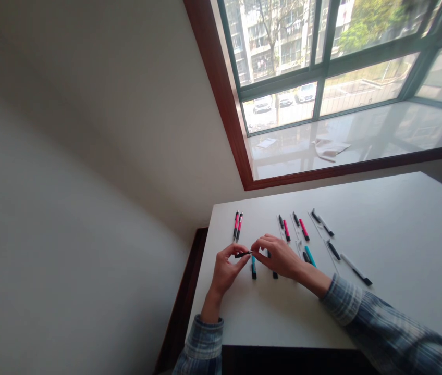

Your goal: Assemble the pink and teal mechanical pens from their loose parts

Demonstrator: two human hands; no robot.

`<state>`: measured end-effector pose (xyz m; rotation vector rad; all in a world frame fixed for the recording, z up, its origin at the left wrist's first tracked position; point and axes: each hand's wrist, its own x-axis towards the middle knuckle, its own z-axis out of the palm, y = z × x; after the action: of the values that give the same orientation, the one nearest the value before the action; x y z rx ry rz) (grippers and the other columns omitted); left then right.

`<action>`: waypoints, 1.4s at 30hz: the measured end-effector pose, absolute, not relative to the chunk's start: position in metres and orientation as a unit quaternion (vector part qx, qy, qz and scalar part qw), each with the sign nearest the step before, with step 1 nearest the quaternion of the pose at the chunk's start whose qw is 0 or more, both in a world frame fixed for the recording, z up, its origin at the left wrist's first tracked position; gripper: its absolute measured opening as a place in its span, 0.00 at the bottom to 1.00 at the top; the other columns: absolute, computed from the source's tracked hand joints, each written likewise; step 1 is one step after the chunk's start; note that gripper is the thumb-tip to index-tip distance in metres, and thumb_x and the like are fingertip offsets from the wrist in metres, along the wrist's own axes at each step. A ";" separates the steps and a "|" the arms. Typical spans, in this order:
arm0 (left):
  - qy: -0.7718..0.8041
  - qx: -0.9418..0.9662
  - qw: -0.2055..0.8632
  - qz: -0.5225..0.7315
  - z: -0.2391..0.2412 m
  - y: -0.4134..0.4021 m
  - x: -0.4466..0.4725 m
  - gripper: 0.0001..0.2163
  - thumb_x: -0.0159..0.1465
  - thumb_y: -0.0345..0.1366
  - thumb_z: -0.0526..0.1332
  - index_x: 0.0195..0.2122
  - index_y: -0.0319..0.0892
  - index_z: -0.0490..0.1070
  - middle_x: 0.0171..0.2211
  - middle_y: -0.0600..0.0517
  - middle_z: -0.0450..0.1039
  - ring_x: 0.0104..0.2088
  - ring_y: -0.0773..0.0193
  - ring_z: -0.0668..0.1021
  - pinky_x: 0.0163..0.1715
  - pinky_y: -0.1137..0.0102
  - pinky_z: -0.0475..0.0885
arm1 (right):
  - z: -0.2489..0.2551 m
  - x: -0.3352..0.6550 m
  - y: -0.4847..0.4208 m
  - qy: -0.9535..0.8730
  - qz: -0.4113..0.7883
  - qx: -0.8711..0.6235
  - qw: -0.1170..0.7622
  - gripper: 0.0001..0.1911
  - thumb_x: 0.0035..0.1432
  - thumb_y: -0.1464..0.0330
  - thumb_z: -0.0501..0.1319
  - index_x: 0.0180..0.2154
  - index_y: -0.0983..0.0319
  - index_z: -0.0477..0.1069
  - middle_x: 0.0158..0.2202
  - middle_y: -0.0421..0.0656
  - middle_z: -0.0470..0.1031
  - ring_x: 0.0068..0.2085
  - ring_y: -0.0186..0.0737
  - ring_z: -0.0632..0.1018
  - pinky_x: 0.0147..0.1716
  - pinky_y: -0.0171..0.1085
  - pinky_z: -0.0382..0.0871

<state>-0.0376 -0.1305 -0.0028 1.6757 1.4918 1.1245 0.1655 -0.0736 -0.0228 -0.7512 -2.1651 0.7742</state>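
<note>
My left hand (224,272) pinches a short black pen part (242,254) between thumb and fingers, holding it level above the table. My right hand (278,255) closes its fingertips at the right end of that part, on a small pale tip too fine to make out. Just below the hands lies a teal pen barrel (254,268) with a black end. Another dark pen piece (274,274) is partly covered by my right hand. Two assembled pink-and-black pens (237,225) lie side by side beyond my left hand.
On the white table (401,229), pink barrels (304,229), a teal barrel (310,256), white barrels (356,269), black grips (333,250) and thin refills lie in groups to the right. A wall stands at left; a window sill (291,156) with papers lies behind.
</note>
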 end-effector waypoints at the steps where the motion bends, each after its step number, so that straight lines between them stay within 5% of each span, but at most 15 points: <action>1: 0.566 0.634 0.310 0.426 -0.003 -0.130 -0.038 0.07 0.62 0.39 0.70 0.36 0.42 0.78 0.36 0.50 0.81 0.39 0.60 0.81 0.44 0.65 0.74 | -0.023 0.166 -0.073 -0.841 0.295 -0.289 0.349 0.05 0.69 0.67 0.62 0.39 0.59 0.77 0.35 0.44 0.81 0.39 0.41 0.78 0.39 0.38 0.71; 7: 0.566 0.639 0.306 0.421 -0.007 -0.130 -0.040 0.07 0.63 0.40 0.69 0.37 0.43 0.79 0.36 0.51 0.81 0.39 0.61 0.80 0.43 0.66 0.73 | -0.021 0.167 -0.074 -0.839 0.302 -0.294 0.343 0.08 0.70 0.63 0.62 0.46 0.58 0.76 0.41 0.43 0.79 0.36 0.38 0.78 0.37 0.36 0.70; 12: 0.565 0.640 0.311 0.419 -0.009 -0.130 -0.040 0.08 0.63 0.41 0.70 0.36 0.42 0.79 0.36 0.50 0.81 0.39 0.60 0.80 0.43 0.65 0.74 | -0.021 0.167 -0.073 -0.847 0.290 -0.290 0.338 0.12 0.73 0.62 0.58 0.38 0.59 0.76 0.35 0.43 0.78 0.35 0.38 0.76 0.35 0.36 0.67; 18: 0.566 0.639 0.311 0.418 -0.007 -0.130 -0.038 0.09 0.63 0.42 0.70 0.36 0.42 0.79 0.36 0.49 0.81 0.38 0.60 0.80 0.43 0.66 0.74 | -0.021 0.167 -0.073 -0.845 0.293 -0.296 0.336 0.08 0.70 0.62 0.62 0.41 0.59 0.76 0.36 0.41 0.78 0.35 0.37 0.75 0.34 0.35 0.65; 22: 0.565 0.642 0.311 0.414 -0.006 -0.130 -0.037 0.10 0.63 0.43 0.69 0.37 0.41 0.79 0.36 0.48 0.81 0.38 0.60 0.80 0.43 0.65 0.75 | -0.021 0.168 -0.073 -0.851 0.287 -0.297 0.324 0.16 0.73 0.61 0.57 0.35 0.61 0.76 0.32 0.42 0.76 0.34 0.38 0.75 0.34 0.36 0.65; 27: 0.570 0.646 0.299 0.410 -0.005 -0.129 -0.038 0.11 0.63 0.44 0.69 0.36 0.41 0.79 0.36 0.49 0.82 0.38 0.60 0.80 0.42 0.66 0.75 | -0.022 0.168 -0.073 -0.845 0.291 -0.298 0.335 0.09 0.70 0.61 0.62 0.43 0.59 0.77 0.36 0.43 0.78 0.36 0.39 0.77 0.35 0.36 0.67; 38: 0.573 0.646 0.278 0.421 -0.009 -0.129 -0.036 0.08 0.63 0.41 0.69 0.34 0.43 0.79 0.33 0.51 0.81 0.35 0.61 0.78 0.40 0.67 0.71 | -0.024 0.167 -0.072 -0.851 0.282 -0.298 0.329 0.09 0.71 0.65 0.60 0.35 0.60 0.73 0.32 0.42 0.77 0.35 0.38 0.74 0.35 0.35 0.64; 42: 0.584 0.663 0.240 0.402 -0.009 -0.128 -0.039 0.08 0.64 0.42 0.69 0.40 0.44 0.79 0.37 0.51 0.81 0.35 0.62 0.77 0.39 0.67 0.70 | -0.023 0.167 -0.071 -0.841 0.282 -0.312 0.339 0.10 0.71 0.65 0.60 0.36 0.60 0.73 0.33 0.42 0.77 0.34 0.38 0.74 0.34 0.35 0.64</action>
<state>-0.0386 -0.1282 -0.0093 1.8141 1.5989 1.1012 0.1669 -0.0714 -0.0225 -0.8135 -2.1913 0.7341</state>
